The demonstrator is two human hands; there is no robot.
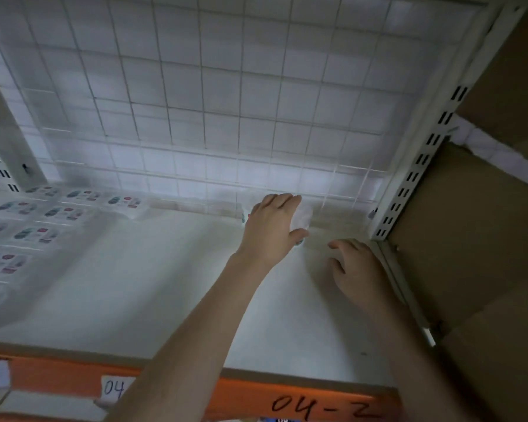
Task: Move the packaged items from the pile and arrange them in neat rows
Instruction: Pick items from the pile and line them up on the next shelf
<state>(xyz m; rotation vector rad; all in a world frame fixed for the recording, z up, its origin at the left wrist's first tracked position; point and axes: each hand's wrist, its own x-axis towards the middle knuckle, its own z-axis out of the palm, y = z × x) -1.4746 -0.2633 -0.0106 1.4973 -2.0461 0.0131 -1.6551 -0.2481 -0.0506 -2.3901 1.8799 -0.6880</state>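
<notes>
Overhead, a wire grid panel point(195, 95) backs a white shelf point(165, 284) with an orange front beam point(256, 397) marked "04-2"; cardboard boxes point(485, 239) stand right of a slotted upright point(415, 169). Packaged items point(37, 226) lie flat in rows at far left. Left hand point(272, 223), at the rear edge, holds a blurred white packet point(302, 216), its long axis unclear. Right hand point(357, 266) rests beside it, fingers loosely spread, holding nothing.
</notes>
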